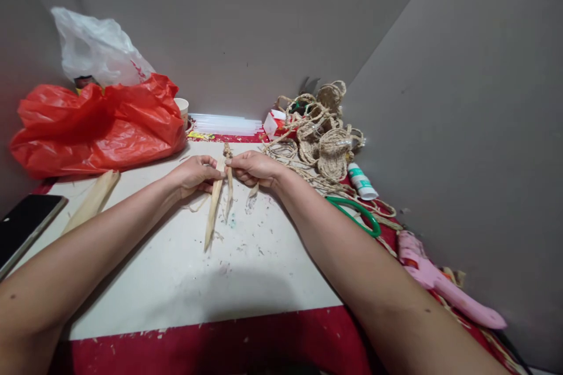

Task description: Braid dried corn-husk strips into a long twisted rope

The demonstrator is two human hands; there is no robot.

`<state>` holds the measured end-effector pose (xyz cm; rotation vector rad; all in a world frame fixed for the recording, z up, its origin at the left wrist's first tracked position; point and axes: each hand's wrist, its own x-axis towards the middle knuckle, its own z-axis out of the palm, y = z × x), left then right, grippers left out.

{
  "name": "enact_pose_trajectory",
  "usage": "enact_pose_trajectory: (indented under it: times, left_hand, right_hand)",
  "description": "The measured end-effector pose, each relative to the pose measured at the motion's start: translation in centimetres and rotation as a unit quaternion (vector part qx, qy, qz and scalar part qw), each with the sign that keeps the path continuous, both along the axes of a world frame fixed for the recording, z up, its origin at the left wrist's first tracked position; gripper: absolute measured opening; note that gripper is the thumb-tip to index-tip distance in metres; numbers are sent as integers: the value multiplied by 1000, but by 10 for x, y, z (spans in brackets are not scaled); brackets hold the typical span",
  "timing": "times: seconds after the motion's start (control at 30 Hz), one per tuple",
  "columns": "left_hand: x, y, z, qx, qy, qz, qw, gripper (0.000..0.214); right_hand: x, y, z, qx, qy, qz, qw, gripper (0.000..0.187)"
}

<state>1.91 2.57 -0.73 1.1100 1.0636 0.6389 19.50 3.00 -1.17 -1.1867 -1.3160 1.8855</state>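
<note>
Over the white board (259, 281), both of my hands meet at a short piece of straw-coloured braid (227, 150). My left hand (197, 174) pinches a broad, pale, dry husk strip (213, 220) whose pointed end hangs toward me. Right beside it, my right hand (254, 167) is closed on the braid just below its knotted top. A narrower strip (229, 196) dangles from the braid, and another strip end pokes out under the right fingers. How the strips join is hidden by the fingertips.
Left are a red plastic bag (105, 123), a phone (26, 225) and a loose husk (94, 199). Coiled braided rope (332, 152), a green-handled tool (356, 214), a white-and-green roll (362, 180) and a pink glue gun (440, 281) line the right. Grey panels (264, 29) enclose the table.
</note>
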Motion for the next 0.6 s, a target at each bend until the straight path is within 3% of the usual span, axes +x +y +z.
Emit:
enact_pose_trajectory:
  times: [0.2, 0.43, 0.6]
  left_hand:
    - [7, -3, 1, 41, 50, -1, 998, 27]
    - [3, 2, 4, 2, 22, 19, 1000, 16]
    - [2, 9, 2, 14, -5, 44, 999, 17]
  right_hand:
    - [-2, -2, 0, 28, -30, -10, 999, 38]
    - [2, -1, -3, 42, -20, 0, 999, 35]
    - [2, -1, -4, 42, -15, -3, 999, 34]
